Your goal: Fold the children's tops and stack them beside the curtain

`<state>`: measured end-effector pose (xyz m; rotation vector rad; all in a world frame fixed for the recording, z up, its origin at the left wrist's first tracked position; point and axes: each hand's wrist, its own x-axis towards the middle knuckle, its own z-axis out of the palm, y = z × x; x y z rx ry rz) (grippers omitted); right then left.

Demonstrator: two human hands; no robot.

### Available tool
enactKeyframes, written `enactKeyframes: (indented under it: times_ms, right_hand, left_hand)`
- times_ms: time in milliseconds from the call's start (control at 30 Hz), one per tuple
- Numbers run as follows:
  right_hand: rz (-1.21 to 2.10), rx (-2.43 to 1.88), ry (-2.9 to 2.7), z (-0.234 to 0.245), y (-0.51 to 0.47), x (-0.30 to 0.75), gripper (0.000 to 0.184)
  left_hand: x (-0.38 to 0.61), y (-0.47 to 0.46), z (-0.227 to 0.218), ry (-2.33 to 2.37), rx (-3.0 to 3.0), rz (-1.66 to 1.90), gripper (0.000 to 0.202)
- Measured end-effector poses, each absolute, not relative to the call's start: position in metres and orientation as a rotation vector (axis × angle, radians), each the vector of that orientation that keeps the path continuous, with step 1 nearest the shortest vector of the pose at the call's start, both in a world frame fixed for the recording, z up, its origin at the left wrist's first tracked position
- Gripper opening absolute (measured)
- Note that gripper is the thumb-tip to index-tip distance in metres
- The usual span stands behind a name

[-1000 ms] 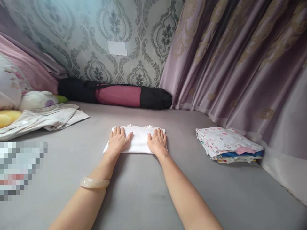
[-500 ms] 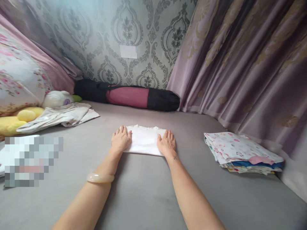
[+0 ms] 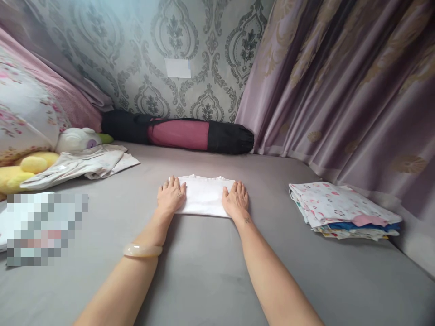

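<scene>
A white garment (image 3: 204, 197), folded into a flat rectangle, lies on the grey bed sheet (image 3: 200, 267); its kind cannot be made out. My left hand (image 3: 171, 194) rests flat on its left end, fingers stretched toward the far edge. On the right end lies my right hand (image 3: 236, 198), palm down with the fingers extended. Neither hand grips the cloth. A pale bangle (image 3: 142, 250) circles my left forearm.
At the right sits a stack of folded clothes (image 3: 340, 208). To the left are a crumpled pale garment (image 3: 84, 163), a yellow plush toy (image 3: 27, 172) and a white plush toy (image 3: 76, 139). A long black and maroon bag (image 3: 180, 133) lies along the wall, beside a purple curtain (image 3: 306, 81).
Both hands stay flat on the white garment with almost no movement. The whole view has shifted slightly.
</scene>
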<state>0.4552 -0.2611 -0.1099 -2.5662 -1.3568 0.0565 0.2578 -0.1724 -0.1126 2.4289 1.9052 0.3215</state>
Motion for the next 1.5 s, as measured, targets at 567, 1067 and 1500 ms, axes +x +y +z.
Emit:
enactKeyframes:
  times_ms: [567, 1067, 1500]
  right_hand:
    - [0.032, -2.472, -1.459, -0.110, -0.260, 0.445, 0.065]
    - [-0.027, -2.374, -1.541, -0.107, -0.259, 0.434, 0.060]
    - [0.074, -2.343, -1.590, -0.108, -0.259, 0.423, 0.060]
  left_hand:
    - [0.272, -0.181, -0.118, 1.785, 2.614, 0.483, 0.048]
    - [0.276, -0.186, -0.116, 1.781, 2.614, 0.521, 0.048]
    - [0.281, -0.189, -0.120, 1.710, 2.657, 0.465, 0.050]
